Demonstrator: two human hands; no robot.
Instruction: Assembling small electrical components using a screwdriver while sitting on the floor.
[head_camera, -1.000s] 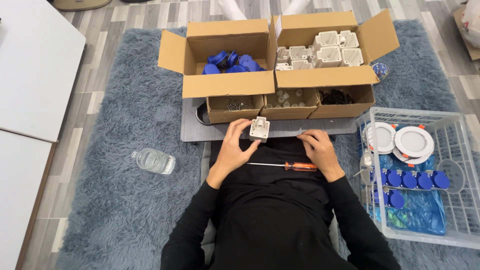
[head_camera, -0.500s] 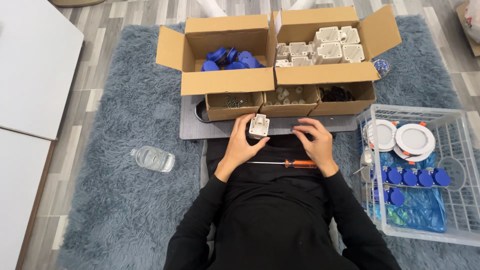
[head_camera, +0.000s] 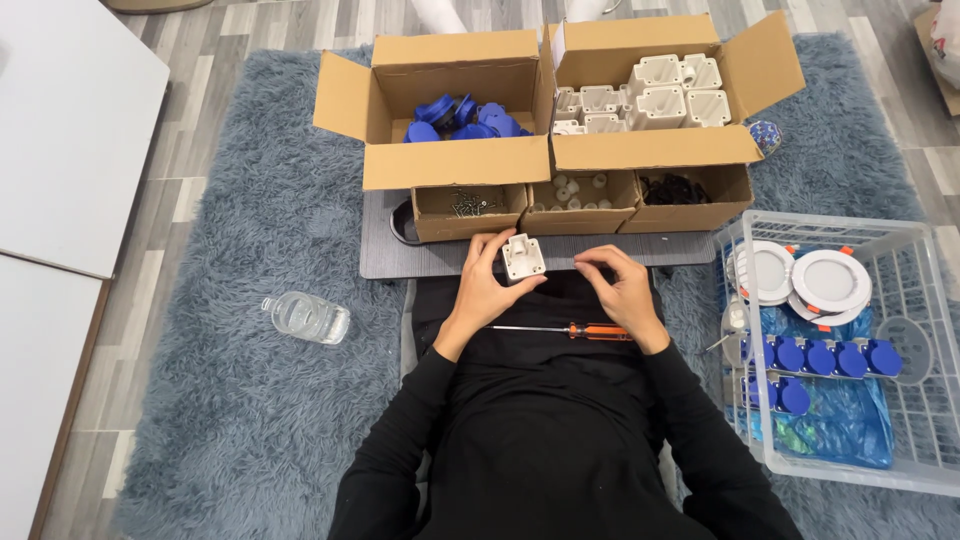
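Note:
My left hand holds a small white square plastic part upright over the grey board. My right hand hovers just right of that part, fingers curled with thumb and forefinger pinched; whether something tiny sits between them is too small to tell. An orange-handled screwdriver lies across my lap, just below both hands.
Behind the board stand two open cardboard boxes, one with blue parts, one with white housings, and three small trays in front. A wire basket with white discs and blue caps sits right. A clear bottle lies left.
My right hand has lifted off the screwdriver and moved up toward the white part. My left hand keeps holding that part in about the same place.

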